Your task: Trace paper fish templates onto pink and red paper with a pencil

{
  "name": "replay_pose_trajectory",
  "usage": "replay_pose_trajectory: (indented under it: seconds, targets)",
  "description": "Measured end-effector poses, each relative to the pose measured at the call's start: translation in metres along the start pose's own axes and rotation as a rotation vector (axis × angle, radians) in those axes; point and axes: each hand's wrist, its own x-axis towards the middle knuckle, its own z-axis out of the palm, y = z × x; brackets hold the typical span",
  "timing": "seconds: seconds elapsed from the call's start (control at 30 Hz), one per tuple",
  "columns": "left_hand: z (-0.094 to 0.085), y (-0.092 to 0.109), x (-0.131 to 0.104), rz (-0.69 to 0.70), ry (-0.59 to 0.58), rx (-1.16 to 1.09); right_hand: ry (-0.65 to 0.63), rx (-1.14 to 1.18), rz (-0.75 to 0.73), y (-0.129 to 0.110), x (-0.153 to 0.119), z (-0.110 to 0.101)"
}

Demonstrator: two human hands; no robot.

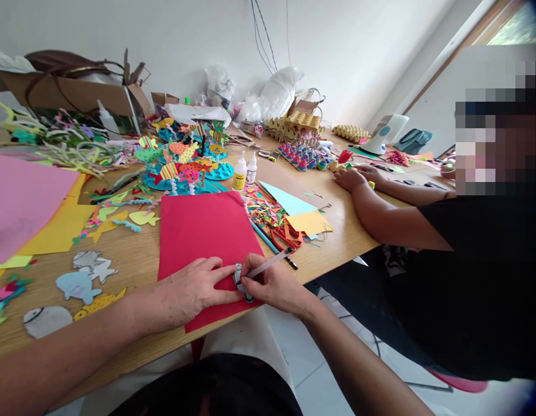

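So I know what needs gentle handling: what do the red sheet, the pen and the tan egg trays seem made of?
Red sheet: paper or thin card, matt, with flat, even colour. Pen: probably smooth plastic; its pale barrel looks partly see-through. Tan egg trays: likely moulded pulp, dull, with cupped shapes.

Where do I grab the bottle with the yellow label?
Probably round the middle of the bottle with the yellow label, below its narrow tip: it stands upright and the body is wider. Come from the near side, over the red paper, because a slimmer bottle stands close on its right and colourful fish are on its left.
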Motion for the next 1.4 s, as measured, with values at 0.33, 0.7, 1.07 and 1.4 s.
replay_pose_trajectory:
  seconds: [0.33,0.7,1.07,1.4]
  targets:
    - [0.0039,-0.0018,0.0001,0.013,-0.028,0.005,-0.014,-0.079,-0.012,-0.0021,0.0004,-0.0009]
    - [0.005,-0.0027,0.0003,0.017,0.023,-0.023,-0.004,-0.132,-0.045,-0.0016,0.0007,0.0003]
    - [0.0059,-0.0022,0.0001,0.003,0.025,-0.033,0.04,-0.118,-0.028,-0.0032,0.0005,0.0048]
    - [0.0049,-0.0011,-0.0011,-0.009,0.029,-0.026,0.078,-0.106,-0.012,-0.0012,0.0019,0.0078]
